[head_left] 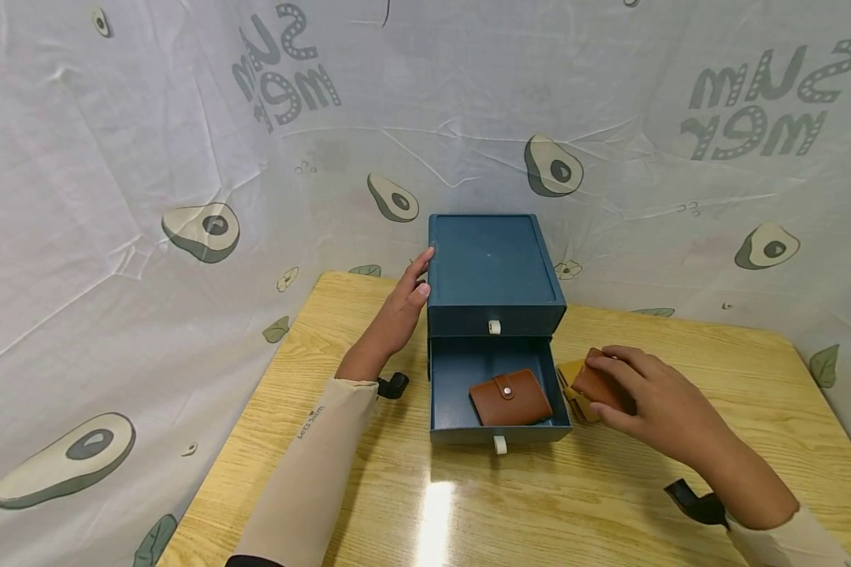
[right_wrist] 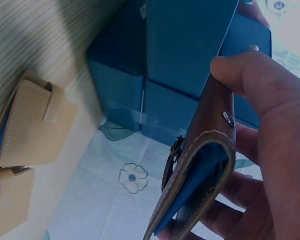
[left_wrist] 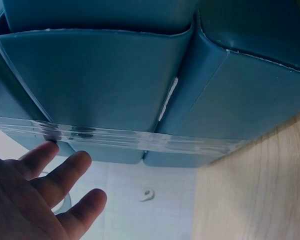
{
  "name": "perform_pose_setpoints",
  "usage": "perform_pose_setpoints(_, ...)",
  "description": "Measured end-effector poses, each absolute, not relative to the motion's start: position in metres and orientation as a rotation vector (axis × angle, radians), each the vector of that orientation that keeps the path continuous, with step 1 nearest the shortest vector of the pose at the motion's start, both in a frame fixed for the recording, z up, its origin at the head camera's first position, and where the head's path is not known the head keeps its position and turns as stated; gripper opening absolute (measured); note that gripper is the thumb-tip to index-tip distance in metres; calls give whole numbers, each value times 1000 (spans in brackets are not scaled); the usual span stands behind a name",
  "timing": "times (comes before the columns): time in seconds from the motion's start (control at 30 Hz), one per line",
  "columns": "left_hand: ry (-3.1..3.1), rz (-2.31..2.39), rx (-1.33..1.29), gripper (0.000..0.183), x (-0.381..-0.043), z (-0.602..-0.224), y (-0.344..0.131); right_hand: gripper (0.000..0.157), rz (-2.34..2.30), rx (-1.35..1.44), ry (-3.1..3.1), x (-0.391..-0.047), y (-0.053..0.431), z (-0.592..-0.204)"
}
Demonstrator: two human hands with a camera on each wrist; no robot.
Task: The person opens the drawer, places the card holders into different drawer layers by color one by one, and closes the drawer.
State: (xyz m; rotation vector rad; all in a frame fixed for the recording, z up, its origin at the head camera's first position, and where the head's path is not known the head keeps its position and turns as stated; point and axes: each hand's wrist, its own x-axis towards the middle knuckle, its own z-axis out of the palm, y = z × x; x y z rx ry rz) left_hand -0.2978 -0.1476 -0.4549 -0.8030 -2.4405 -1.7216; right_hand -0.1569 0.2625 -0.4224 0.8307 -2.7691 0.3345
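Observation:
My right hand [head_left: 670, 405] pinches a brown leather wallet [head_left: 599, 386] between thumb and fingers, just right of the pulled-out lower drawer [head_left: 461, 362]. In the right wrist view the held wallet [right_wrist: 210, 112] stands on edge, its blue lining and a metal snap showing. Inside that drawer lies another brown wallet [head_left: 518, 405], its strap snapped. Along the left side of the blue drawer unit [head_left: 492, 264], my left hand [head_left: 397, 311] rests its fingertips against the wall. The left wrist view shows those fingers [left_wrist: 72, 172] spread beside clear tape on the unit.
Yellow-tan wallets [head_left: 570, 372] lie on the wooden table [head_left: 539, 504] beside the drawer, partly behind the held wallet. Two of them, a strapped wallet [right_wrist: 37, 125] and a neighbouring wallet [right_wrist: 10, 200], appear in the right wrist view. A printed curtain [head_left: 468, 102] hangs behind the table.

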Motion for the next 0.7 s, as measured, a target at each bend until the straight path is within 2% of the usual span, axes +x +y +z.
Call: perform_pose_setpoints(0.7, -2463, -1734, -776, 102, -298, -454, -147, 66, 366, 889, -2764, -160, 243, -406)
